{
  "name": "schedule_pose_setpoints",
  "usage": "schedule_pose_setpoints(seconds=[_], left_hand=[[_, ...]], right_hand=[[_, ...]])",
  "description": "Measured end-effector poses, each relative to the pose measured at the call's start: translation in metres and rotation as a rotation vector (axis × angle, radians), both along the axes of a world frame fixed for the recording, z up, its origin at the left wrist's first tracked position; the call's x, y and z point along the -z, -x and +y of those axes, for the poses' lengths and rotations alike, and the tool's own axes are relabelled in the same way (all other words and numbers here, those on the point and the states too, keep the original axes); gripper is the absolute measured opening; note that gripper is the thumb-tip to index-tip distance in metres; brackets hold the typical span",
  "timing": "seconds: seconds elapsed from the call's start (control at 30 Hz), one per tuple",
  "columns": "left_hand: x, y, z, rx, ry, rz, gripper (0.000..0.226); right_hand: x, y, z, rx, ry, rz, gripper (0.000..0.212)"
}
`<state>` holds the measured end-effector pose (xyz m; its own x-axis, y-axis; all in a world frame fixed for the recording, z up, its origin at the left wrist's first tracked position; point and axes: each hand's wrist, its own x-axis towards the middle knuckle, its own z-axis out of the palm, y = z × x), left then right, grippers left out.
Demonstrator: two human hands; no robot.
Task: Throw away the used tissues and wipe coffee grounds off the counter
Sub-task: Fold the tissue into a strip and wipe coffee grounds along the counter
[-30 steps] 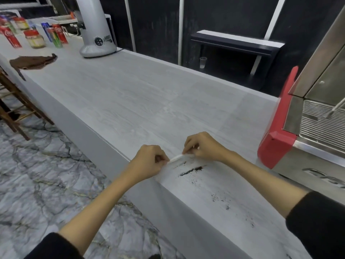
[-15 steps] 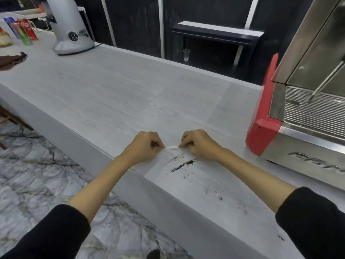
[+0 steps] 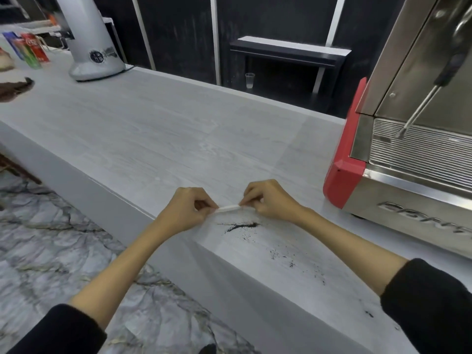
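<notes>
Nearest, along the front edge of the pale grey wood-grain counter [image 3: 158, 139]: scattered dark coffee grounds [image 3: 242, 225], thickest in a short streak just in front of the hands, thinning to loose specks trailing right toward the sleeve.

Both forearms reach in from black sleeves. Left hand [image 3: 185, 209] and right hand [image 3: 267, 199] each pinch one end of a thin white tissue sheet [image 3: 228, 208]; its held edge, rolled or folded, spans the gap between them. The rest of the sheet seems to lie flat on the counter toward the viewer, partly over the grounds, but it blends with the surface and I cannot fix its outline. Fingers curled, thumb against forefinger on both sides.

Handling, judged: the tissue is very light, soft, limp, easily torn if pulled taut. Best held at the ends as now, or bunched into a pad. The grounds are dry and loose, so will scatter or smear if swept fast.

Right: red-and-steel espresso machine [image 3: 408, 162]. Far left: silver conical grinder [image 3: 89, 47], brown cloth [image 3: 15, 88], drink cans [image 3: 30, 49].
</notes>
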<state>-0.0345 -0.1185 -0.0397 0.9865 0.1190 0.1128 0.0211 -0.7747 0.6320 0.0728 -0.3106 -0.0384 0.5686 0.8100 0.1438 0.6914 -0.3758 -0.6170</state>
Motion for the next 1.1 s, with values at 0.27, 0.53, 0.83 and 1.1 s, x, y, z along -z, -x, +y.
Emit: schedule_pose_setpoints(seconds=[0.27, 0.53, 0.83, 1.1], left_hand=[[0.006, 0.027, 0.013, -0.112, -0.122, 0.01, 0.014], [0.007, 0.028, -0.013, -0.077, -0.084, 0.02, 0.016], [0.007, 0.038, -0.05, -0.139, -0.058, 0.037, 0.013], [0.004, 0.047, -0.084, -0.253, -0.056, 0.056, 0.011]], right_hand=[[0.003, 0.003, 0.037, -0.207, 0.151, -0.079, 0.028], [0.004, -0.001, 0.014, -0.17, 0.128, -0.065, 0.029], [0.008, 0.007, -0.014, -0.146, 0.114, -0.061, 0.013], [0.009, 0.011, -0.038, -0.165, 0.114, -0.112, 0.02]])
